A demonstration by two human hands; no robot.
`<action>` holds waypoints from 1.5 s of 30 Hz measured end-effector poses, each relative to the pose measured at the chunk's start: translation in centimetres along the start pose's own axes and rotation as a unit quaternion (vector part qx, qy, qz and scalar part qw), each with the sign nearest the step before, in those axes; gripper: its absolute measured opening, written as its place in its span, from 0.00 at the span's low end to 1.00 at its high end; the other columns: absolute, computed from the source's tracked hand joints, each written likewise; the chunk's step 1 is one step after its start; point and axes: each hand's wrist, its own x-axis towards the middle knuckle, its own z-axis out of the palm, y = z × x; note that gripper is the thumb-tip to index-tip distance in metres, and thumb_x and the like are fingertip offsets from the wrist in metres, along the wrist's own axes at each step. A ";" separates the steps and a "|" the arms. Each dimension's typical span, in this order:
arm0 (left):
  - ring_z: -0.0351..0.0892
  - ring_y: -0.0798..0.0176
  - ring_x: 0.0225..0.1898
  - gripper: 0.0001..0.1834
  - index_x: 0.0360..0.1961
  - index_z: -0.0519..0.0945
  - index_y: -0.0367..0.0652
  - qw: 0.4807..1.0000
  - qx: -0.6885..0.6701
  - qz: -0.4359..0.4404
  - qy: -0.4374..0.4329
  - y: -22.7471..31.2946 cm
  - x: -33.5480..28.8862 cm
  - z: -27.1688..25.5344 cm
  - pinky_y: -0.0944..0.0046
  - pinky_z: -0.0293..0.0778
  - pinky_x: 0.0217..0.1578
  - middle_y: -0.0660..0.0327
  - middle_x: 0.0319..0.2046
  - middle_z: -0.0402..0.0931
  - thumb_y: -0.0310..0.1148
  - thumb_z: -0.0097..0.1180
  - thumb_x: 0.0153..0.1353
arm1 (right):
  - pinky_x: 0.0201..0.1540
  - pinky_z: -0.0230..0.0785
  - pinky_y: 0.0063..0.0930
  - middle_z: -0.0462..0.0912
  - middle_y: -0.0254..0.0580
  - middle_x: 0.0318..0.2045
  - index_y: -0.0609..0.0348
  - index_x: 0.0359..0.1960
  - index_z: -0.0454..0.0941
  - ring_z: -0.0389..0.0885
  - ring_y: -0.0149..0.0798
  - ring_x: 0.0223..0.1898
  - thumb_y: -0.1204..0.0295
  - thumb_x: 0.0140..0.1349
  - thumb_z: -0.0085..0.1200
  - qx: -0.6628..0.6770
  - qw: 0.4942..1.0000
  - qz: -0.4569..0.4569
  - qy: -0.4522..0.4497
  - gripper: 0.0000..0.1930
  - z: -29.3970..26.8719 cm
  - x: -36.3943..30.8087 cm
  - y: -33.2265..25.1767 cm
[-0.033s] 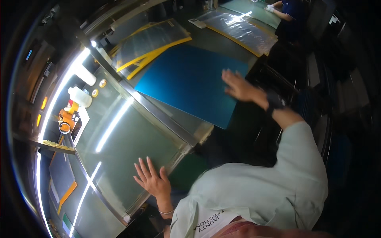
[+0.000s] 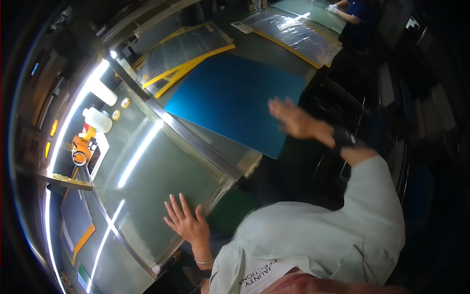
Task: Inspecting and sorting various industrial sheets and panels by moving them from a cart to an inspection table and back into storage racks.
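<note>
My left hand point(image 2: 190, 224) lies flat with spread fingers on the greenish glass tabletop point(image 2: 152, 181), near its front edge; nothing is in it. To the right, my right hand point(image 2: 293, 119) is at the right edge of a large blue sheet point(image 2: 235, 103). Its fingers are stretched out and a little blurred, and I cannot tell whether they touch the sheet. The blue sheet lies across the surface beyond a metal rail point(image 2: 200, 147), one corner sticking out past the front edge.
Yellow-edged clear sheets point(image 2: 188, 54) lie behind the blue one, with another clear sheet point(image 2: 293, 36) farther right. A white bottle point(image 2: 98, 120), tape rolls point(image 2: 116, 114) and an orange tape dispenser point(image 2: 82, 145) stand at left. A co-worker's gloved hand point(image 2: 333, 9) is at the far right.
My right hand has shifted slightly nearer to me along the blue sheet's right edge. My left hand stays flat on the glass.
</note>
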 end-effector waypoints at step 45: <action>0.75 0.64 0.38 0.20 0.50 0.71 0.32 0.402 -0.755 0.120 -0.503 27.9 2.9 0.2 0.67 0.69 0.41 0.56 0.40 0.77 0.39 0.40 0.68 | 0.42 0.69 0.24 0.81 0.37 0.34 0.59 0.40 0.78 0.78 0.30 0.35 0.66 0.55 0.59 0.267 0.682 0.461 0.500 0.14 -21.2 -35.4 -22.8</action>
